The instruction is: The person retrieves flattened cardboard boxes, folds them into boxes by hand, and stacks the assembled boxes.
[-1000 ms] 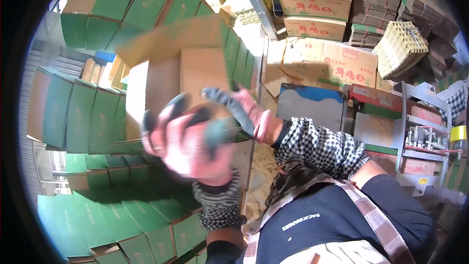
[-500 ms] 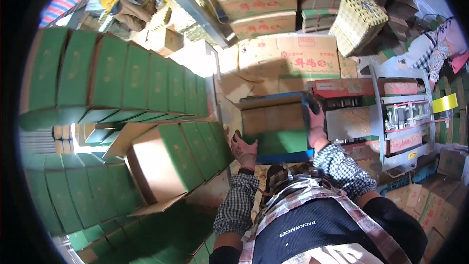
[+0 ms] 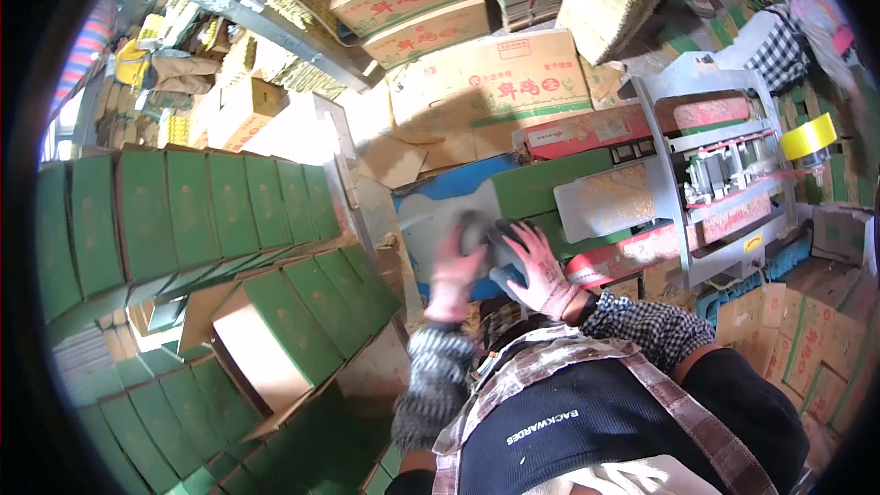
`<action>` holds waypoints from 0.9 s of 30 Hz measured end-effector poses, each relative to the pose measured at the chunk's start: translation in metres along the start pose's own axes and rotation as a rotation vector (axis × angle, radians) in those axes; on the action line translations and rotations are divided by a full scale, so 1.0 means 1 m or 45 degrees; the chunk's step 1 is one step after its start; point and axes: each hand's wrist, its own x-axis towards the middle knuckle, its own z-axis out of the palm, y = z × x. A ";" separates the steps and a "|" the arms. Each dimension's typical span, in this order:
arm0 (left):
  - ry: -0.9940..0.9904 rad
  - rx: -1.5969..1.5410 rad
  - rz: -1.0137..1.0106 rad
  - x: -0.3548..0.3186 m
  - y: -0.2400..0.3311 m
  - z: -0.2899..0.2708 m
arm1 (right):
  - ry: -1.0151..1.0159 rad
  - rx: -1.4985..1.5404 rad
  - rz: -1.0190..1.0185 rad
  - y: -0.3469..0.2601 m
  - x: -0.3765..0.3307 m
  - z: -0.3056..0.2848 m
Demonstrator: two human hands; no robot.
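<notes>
A green carton (image 3: 539,191) lies in the carton sealing machine (image 3: 713,179), partly under its grey plate (image 3: 605,202). To the left of it is the bare, worn grey top of a blue-edged table (image 3: 438,211). My right hand (image 3: 541,275), in a pink glove with dark fingertips, has its fingers spread beside the near left corner of the carton; nothing shows in it. Just left of it, above the table, my left hand (image 3: 454,275) wears a similar glove. Motion smears its fingers, so I cannot see whether they are closed.
Rows of green cartons (image 3: 156,211) are stacked at my left, with one open carton (image 3: 261,348) among them. Large brown boxes (image 3: 495,82) and a stack of egg trays (image 3: 612,0) stand beyond. A yellow tape roll (image 3: 808,137) sits at the machine's right. Another person (image 3: 788,41) is at far right.
The open green carton has left the table and now lies to the right, in the machine. My hands have come off its ends and closer together. The view has shifted.
</notes>
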 end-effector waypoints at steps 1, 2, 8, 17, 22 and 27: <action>0.436 0.610 0.166 -0.019 0.011 -0.044 | 0.065 0.052 0.044 -0.003 -0.002 -0.006; 0.688 0.660 0.380 -0.042 0.083 -0.090 | 0.205 0.174 0.133 0.005 -0.004 -0.005; 1.234 1.355 -0.921 -0.181 0.080 -0.267 | 0.023 0.741 0.099 -0.023 0.000 0.020; 0.654 0.758 -0.047 -0.183 0.245 -0.095 | -0.404 1.393 0.024 -0.069 0.014 0.011; 0.264 0.702 0.294 -0.090 0.143 -0.031 | 0.026 -0.211 -0.242 0.043 0.029 0.070; -0.520 1.368 -0.058 -0.078 -0.038 -0.059 | -0.631 -0.709 0.015 0.043 0.043 0.032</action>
